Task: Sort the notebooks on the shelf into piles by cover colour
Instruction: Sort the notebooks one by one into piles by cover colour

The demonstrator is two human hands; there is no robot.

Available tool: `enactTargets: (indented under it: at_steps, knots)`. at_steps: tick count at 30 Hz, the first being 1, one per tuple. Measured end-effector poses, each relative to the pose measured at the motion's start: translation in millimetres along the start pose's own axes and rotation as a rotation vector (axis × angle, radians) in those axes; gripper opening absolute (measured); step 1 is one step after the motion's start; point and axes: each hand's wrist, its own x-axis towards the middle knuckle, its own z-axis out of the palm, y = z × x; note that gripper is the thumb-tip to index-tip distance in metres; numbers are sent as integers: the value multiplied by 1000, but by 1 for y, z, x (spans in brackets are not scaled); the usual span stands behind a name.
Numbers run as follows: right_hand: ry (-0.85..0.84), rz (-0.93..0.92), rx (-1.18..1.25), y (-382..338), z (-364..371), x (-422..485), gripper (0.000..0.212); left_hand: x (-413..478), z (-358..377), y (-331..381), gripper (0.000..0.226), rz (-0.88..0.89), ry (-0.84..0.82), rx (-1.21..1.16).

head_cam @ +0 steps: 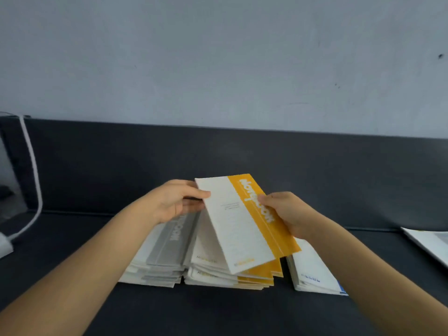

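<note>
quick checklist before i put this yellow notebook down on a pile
1. Grip: left hand and right hand each pinch a side edge of the yellow notebook: ok.
2. Colour match: the yellow pile lies right beneath it: ok.
3. Neighbours: grey pile on the left and blue pile on the right, top covers unmixed: ok.
4. Yellow pile squared up: near edges fanned and uneven: not ok.
5. Notebook's near end already resting on the pile: cannot tell.

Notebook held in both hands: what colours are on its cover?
The held notebook is white with a yellow-orange band along one side; head view.
</note>
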Motion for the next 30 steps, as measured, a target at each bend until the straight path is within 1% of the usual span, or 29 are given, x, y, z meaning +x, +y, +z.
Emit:
enactTargets:
  at_steps: [2, 3, 4, 5, 6, 7, 9, 10, 11, 13, 16, 18, 19, 21, 23, 24, 26, 28, 30]
  knots:
    - [29, 92, 44, 13, 9, -2, 18, 5, -1, -8, 54, 11, 102, -31]
    - [47, 100, 41, 17, 14, -4, 15, 8, 1, -13, 59, 36, 139, 43]
    - [88, 85, -6, 21, 20, -5, 14, 10, 4, -18, 59, 71, 154, 178]
    - [153, 43, -92, 26, 25, -3, 12, 10, 9, -24, 57, 113, 157, 363]
    - [224, -15, -230, 29, 30, -2, 10, 9, 14, -29, 55, 173, 141, 590]
    - [261, -75, -385, 32, 34, 0, 13, 7, 19, -33, 57, 239, 94, 859]
    - [238, -101, -700, 40, 39, 5, 34, 1, 27, -38, 60, 355, -62, 1363]
    - [197, -79, -778, 43, 40, 5, 41, -1, 30, -39, 57, 380, -133, 1514]
    - [157, -70, -799, 45, 39, 4, 44, -2, 31, -39, 53, 348, -176, 1582]
    - [136, -110, -769, 50, 29, -2, 43, -3, 35, -36, 52, 297, -177, 1615]
    - [232, -236, -836, 59, -8, -9, 46, -2, 61, -30, 62, 305, -128, 1701]
    - [283, -260, -905, 67, -48, -14, 46, -5, 95, -25, 68, 319, -131, 1729]
    - [299, -248, -917, 72, -70, -17, 45, -7, 115, -24, 70, 353, -141, 1731]
    - [347, -241, -912, 83, -116, -25, 40, -10, 162, -26, 72, 419, -169, 1714]
    - [415, -245, -917, 97, -166, -35, 39, -11, 212, -36, 75, 448, -207, 1675]
    - [439, -224, -935, 107, -193, -40, 40, -10, 240, -43, 76, 465, -230, 1650]
    - [435, -111, -1023, 129, -248, -49, 46, -8, 297, -60, 74, 475, -277, 1578]
    - [415, 10, -1112, 155, -304, -55, 53, -3, 356, -79, 71, 394, -322, 1453]
    - [359, 75, -1196, 179, -346, -58, 54, 6, 411, -101, 72, 292, -351, 1276]
